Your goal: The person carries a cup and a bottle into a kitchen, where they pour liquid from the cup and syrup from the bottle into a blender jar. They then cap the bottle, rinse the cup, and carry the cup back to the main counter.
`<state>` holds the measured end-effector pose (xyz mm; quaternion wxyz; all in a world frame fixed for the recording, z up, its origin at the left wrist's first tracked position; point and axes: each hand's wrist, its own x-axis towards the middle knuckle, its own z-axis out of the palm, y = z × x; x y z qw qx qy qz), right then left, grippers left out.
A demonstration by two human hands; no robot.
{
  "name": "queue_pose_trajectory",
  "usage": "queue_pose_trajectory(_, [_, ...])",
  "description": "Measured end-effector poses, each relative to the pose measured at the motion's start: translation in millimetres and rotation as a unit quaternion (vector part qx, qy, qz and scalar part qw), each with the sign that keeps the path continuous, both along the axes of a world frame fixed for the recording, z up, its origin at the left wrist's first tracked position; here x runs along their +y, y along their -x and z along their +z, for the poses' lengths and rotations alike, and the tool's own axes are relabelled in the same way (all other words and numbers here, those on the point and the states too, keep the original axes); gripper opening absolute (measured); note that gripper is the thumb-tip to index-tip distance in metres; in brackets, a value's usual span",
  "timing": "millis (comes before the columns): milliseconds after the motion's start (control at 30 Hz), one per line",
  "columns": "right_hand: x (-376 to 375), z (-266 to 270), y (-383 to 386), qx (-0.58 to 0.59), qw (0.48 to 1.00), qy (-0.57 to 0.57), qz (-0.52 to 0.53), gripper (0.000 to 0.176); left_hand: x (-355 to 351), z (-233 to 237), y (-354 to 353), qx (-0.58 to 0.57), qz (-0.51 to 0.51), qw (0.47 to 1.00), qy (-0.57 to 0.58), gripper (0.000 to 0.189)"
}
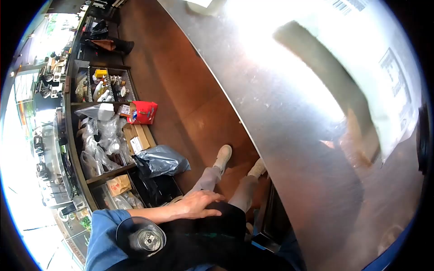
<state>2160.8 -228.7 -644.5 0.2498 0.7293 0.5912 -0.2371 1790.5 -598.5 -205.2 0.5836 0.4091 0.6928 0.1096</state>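
Note:
My left hand (pixel 199 205) lies palm down over the black cloth (pixel 181 237) on my lap, its fingers stretched out and holding nothing. Beside that forearm, by my blue sleeve, a round clear object (pixel 141 237) shows a pale disc at its base. To the right, on the shiny steel table (pixel 253 95), stands a large white package (pixel 384 86) with dark print. A blurred tan patch shows on the steel at the package's lower edge. My right hand does not show; a strip of blue cloth (pixel 389 248) appears at the lower right edge.
Shelves on the left hold clear plastic bags (pixel 106 140), several bottles (pixel 101 88), a cardboard box (pixel 139 135) and a red packet (pixel 143 112). A grey plastic bag (pixel 165 160) bulges into the aisle. My shoes (pixel 223 157) rest on the brown floor (pixel 181 81) beside the table's edge.

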Motion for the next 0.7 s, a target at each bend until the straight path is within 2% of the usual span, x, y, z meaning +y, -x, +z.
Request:
queue_pose_trajectory(133, [-13,2,15,-0.027,0.987,0.077,0.139,0.036,-8,1,-5,-0.041,0.007,0.999,0.01,0.051])
queue_pose_trajectory(233, [-45,26,48,-0.029,0.951,0.156,0.264,0.035,-7,24,0,-0.052,0.003,0.999,-0.009,0.052])
queue_pose_trajectory(333, [-100,70,114,-0.02,0.864,0.242,0.441,0.035,-8,52,18,-0.068,0.012,0.997,-0.028,0.051])
queue_pose_trajectory(400, [-147,108,185,0.035,0.798,0.289,0.528,0.035,-16,65,42,-0.1,0.017,0.994,-0.048,0.049])
queue_pose_trajectory(433, [-168,167,243,0.085,0.788,0.325,0.515,0.043,-23,61,57,-0.117,0.017,0.991,-0.057,0.048])
queue_pose_trajectory(467, [-192,180,286,0.081,0.819,0.346,0.451,0.045,-32,60,73,-0.125,0.011,0.991,-0.055,0.046])
queue_pose_trajectory(500, [-211,244,335,0.18,0.741,0.298,0.574,0.045,-46,54,89,-0.128,0.023,0.99,-0.051,0.045])
queue_pose_trajectory(533, [-230,283,368,0.39,0.704,0.212,0.554,0.041,-55,55,107,-0.154,0.037,0.986,-0.041,0.045])
queue_pose_trajectory(567, [-245,363,410,0.514,0.692,0.189,0.47,0.034,-63,56,128,-0.183,0.051,0.981,-0.03,0.045])
queue_pose_trajectory(600, [-261,451,453,0.568,0.713,0.244,0.332,0.032,-73,57,151,-0.185,0.07,0.98,-0.025,0.045])
queue_pose_trajectory(633, [-282,498,483,0.661,0.655,0.25,0.267,0.033,-82,50,178,-0.185,0.072,0.979,-0.043,0.045])
queue_pose_trajectory(667, [-299,544,511,0.681,0.604,0.261,0.322,0.04,-90,36,206,-0.194,0.113,0.972,-0.065,0.044])
queue_pose_trajectory(700, [-316,593,540,0.685,0.533,0.277,0.412,0.059,-95,21,238,-0.203,0.153,0.963,-0.086,0.044])
